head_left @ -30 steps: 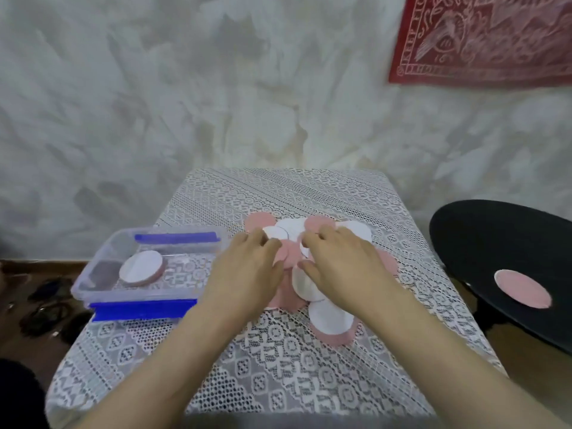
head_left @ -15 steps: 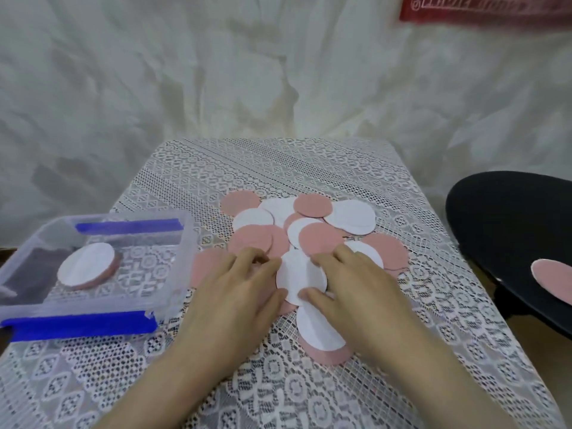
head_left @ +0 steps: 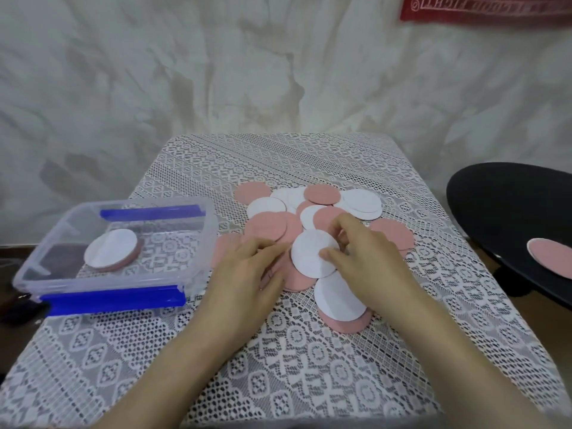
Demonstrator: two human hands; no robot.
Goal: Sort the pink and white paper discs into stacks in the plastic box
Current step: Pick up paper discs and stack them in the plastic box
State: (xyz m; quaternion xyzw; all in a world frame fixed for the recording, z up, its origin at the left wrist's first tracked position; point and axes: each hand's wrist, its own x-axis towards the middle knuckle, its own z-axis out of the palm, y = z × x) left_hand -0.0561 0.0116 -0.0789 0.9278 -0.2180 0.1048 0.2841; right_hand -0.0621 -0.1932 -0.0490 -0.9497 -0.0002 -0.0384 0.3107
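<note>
A: That white disc [head_left: 312, 257] in the middle of the pile [head_left: 322, 196] had been lying flat a moment before, then the right hand [head_left: 368, 267] had its grip pinched on the edge, lifting it.
B: Yep, next for the box [head_left: 202, 249], I'd guess. Left hand [head_left: 244, 274] lay spread on pink discs [head_left: 266, 229]. Thin round paper on a lacy desk [head_left: 309, 366].

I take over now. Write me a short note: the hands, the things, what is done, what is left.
Left hand: rests flat on the pile of discs.
Right hand: pinches a white disc at the pile.
Plastic box: one stack, white on top, pink under.
Done: only that stack.
Left: the whole pile, and one pink disc on the black seat.
</note>
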